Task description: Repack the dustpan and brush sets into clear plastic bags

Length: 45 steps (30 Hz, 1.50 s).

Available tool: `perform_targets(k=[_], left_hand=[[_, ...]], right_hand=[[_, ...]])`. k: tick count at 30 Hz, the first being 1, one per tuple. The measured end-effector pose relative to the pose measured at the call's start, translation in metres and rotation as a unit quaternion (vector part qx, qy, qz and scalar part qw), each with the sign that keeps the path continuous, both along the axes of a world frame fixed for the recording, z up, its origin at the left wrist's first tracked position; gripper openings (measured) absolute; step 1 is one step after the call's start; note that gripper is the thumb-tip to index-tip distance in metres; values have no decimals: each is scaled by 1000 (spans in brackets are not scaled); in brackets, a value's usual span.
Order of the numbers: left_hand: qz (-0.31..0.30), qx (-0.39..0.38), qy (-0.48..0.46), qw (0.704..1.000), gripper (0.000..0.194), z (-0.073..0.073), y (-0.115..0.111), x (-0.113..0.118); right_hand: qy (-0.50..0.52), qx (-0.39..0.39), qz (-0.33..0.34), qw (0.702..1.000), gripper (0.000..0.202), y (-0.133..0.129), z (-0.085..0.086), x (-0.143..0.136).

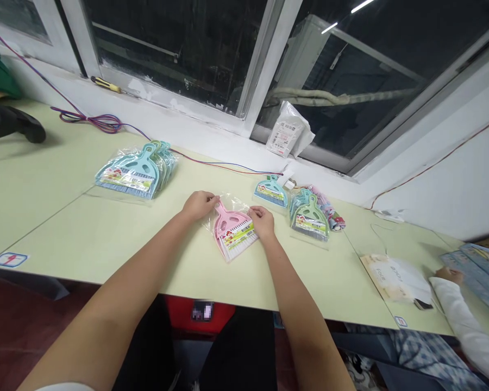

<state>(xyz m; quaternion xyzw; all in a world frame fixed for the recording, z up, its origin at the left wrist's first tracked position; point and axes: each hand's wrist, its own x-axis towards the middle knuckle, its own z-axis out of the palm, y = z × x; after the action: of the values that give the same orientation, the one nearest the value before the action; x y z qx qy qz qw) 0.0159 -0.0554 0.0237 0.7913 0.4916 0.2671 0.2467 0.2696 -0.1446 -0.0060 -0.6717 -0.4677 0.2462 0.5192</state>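
Observation:
A pink dustpan and brush set [229, 225] lies in a clear plastic bag on the pale green table [187, 271]. My left hand [199, 206] pinches the bag at its upper left, beside the pink handle. At the right edge of the bag, my right hand [263, 221] has its fingers closed on the plastic near the printed label. The handle points up and left, with the white bristles toward me.
Bagged blue sets [132, 171] stand at the left. A blue set [271, 191] and a green-fronted pile [311, 220] are at the right. Cables [106, 124] run along the wall. A tissue pack [395, 277] and another person's hand [450, 275] are far right.

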Motion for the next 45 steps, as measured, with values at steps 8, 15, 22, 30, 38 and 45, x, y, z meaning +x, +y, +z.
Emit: perform_targets(k=[8,15,22,30,38,45], left_hand=[[-6,20,-18,1000,50,-4,5,-3],[73,37,-8,997,50,-1,9,-7],[145,34,-20,989,51,-1,16,-13],[199,-16,-48,979,52,-2,25,-18],[131,-136,-30,982,60,5,28,-31],[85,-77,-81,990,56,-2,31,-28]], right_hand=[[-15,-1,-1,1000,26,-1,2,0],[-159,9,-21,987,25,-15,17,2],[-210,-58,26,976,23,-24,26,2],[-219,-98,31,970,18,-23,25,-5],[-223,-95,30,970,16,-22,24,-5],[-204,-78,14,976,21,-18,19,-2]])
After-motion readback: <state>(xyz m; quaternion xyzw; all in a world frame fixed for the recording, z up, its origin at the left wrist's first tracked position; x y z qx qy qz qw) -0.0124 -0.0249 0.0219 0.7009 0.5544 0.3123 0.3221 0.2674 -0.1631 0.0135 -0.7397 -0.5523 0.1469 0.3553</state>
